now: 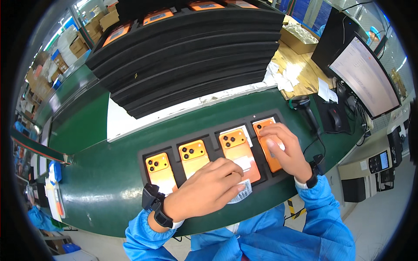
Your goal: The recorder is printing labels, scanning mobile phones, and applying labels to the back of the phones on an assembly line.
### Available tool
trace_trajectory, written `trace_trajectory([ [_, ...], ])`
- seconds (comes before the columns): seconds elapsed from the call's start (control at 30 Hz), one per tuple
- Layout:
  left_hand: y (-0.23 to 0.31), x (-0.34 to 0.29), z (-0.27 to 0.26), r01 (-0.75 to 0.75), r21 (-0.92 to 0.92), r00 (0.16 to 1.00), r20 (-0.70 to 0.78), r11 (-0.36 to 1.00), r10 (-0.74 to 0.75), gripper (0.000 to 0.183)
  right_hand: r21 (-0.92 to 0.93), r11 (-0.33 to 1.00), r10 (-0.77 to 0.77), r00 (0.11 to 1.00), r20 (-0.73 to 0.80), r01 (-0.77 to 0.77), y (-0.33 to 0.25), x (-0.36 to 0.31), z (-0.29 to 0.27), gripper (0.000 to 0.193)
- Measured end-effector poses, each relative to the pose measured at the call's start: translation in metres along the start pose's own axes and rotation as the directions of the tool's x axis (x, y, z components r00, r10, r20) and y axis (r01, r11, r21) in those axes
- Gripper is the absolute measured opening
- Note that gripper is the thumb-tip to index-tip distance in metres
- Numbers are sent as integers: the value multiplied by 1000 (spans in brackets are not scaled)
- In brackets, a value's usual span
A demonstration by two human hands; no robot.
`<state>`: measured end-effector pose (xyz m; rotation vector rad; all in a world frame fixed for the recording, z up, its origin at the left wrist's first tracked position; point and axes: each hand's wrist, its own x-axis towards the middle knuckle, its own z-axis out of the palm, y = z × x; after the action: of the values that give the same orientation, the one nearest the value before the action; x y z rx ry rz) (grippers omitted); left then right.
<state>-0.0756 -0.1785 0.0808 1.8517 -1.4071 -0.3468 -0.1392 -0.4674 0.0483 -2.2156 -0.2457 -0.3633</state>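
At the far left, cardboard boxes [78,45] fill the background beyond a glossy green bench [93,193]. Near its middle lies a black tray [214,141] with four orange phones, all camera end away from the person. The first phone [159,174] and second phone [193,162] sit left of and partly behind the left hand [209,185]. That hand's fingers curl together over the third phone [235,152], thumb against a white barcode label [244,193]; whether they pinch it I cannot tell. Another white label [244,163] lies on this phone, its print too small to read. Behind rises a stack of black trays [187,61] on a white board [119,119]. Over the fourth phone [273,163], the right hand [281,145] rests with thumb and fingers apart. Farther right come a barcode scanner [303,104], a mouse [334,117], a monitor [365,76] showing tiny, illegible lines, and a pale printer [365,167] with a lit blue display.
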Motion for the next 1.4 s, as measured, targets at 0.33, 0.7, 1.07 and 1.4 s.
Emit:
trace_trajectory([
  [0.33, -10, -19, -20, 397, -110, 918, 36, 911, -395, 30, 323, 939, 66, 985, 163, -116, -28, -10, 32, 21],
  [0.7, -9, -31, -24, 395, -4, 917, 69, 919, -394, 26, 125, 991, -102, 879, 466, 49, -68, 42, 41, 21],
  [1.07, -14, -37, -23, 361, 64, 928, 70, 930, -365, 27, 53, 994, -110, 859, 500, 96, -73, 46, 52, 18],
  [1.4, 4, -37, -27, 360, 228, 933, -101, 905, -346, 20, -10, 1000, 5, 893, 450, -1, -52, 44, 58, 21],
])
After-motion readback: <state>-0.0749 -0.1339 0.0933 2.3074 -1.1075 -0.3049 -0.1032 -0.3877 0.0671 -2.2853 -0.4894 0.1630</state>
